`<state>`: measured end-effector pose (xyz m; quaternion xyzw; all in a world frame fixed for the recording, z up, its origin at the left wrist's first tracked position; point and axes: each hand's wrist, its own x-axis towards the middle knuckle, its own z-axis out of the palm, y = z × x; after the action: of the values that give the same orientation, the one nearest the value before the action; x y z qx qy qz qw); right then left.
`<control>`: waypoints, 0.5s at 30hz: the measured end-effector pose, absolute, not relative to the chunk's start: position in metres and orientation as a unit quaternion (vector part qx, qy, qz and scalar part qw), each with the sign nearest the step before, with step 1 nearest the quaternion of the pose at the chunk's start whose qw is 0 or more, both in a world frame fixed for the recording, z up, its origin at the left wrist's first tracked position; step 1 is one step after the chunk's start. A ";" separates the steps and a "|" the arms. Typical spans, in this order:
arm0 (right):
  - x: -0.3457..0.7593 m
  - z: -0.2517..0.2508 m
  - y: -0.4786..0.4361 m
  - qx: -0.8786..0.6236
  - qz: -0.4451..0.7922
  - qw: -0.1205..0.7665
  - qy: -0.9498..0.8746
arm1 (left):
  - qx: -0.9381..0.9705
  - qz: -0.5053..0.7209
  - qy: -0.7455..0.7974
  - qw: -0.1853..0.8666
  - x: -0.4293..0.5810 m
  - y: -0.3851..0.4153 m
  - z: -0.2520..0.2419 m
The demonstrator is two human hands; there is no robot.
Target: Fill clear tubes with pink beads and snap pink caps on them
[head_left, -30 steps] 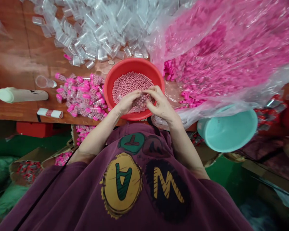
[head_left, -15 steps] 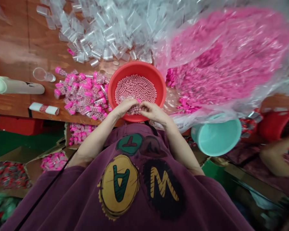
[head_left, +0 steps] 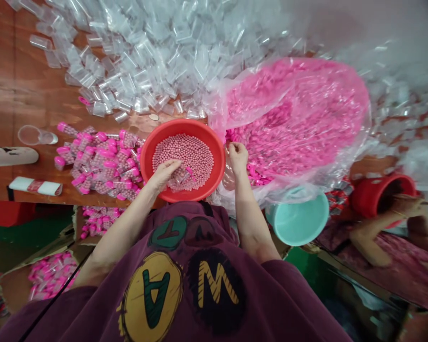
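Reddish wooden planks make up the table [head_left: 7,102], and a green floor [head_left: 32,230] shows below its near edge. Across the far side spreads a heap of empty clear plastic tubes [head_left: 146,61]. To the right lies a clear plastic bag [head_left: 356,121] full of loose pink caps [head_left: 292,118]. Nearer the left edge are a mound of filled tubes with pink caps [head_left: 100,161], a clear cup on its side [head_left: 37,135], a cream cylinder [head_left: 10,156] and a red-and-white striped roll [head_left: 35,186], whose markings are too small to read.

The only clear lettering is on the person's plum sweatshirt [head_left: 207,304], upside down in this view: a green A on a yellow disc [head_left: 151,297], a yellow W on a black disc [head_left: 214,289] and a red T on a green disc [head_left: 168,232].

The left hand [head_left: 163,175] is curved inside a red basin [head_left: 217,161], over a bed of pink beads [head_left: 183,159], beside a pink-capped clear tube [head_left: 181,179]; whether it grips the tube, I cannot tell. The right hand [head_left: 238,156] is closed to a pinch at the bag's edge, among the caps, with whatever it holds hidden. A tilted teal basin [head_left: 299,218] sits below the bag, and a co-worker's hand [head_left: 406,206] rests at a red bucket [head_left: 383,194].
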<state>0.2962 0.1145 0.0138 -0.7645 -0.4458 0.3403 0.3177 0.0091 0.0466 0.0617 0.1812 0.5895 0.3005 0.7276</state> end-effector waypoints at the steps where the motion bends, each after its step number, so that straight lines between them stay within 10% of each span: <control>1: 0.300 0.005 0.128 -0.775 0.345 0.293 -0.441 | 0.180 0.298 0.588 0.730 0.011 0.047 0.061; 15: 0.325 -0.044 0.117 -0.783 0.343 0.112 -0.507 | 0.165 0.371 0.590 0.698 -0.007 0.072 0.048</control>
<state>0.3253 0.1172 -0.0438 -0.7829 -0.5069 0.3428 0.1124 -0.0073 0.0715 0.0477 0.1646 0.5901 0.3706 0.6981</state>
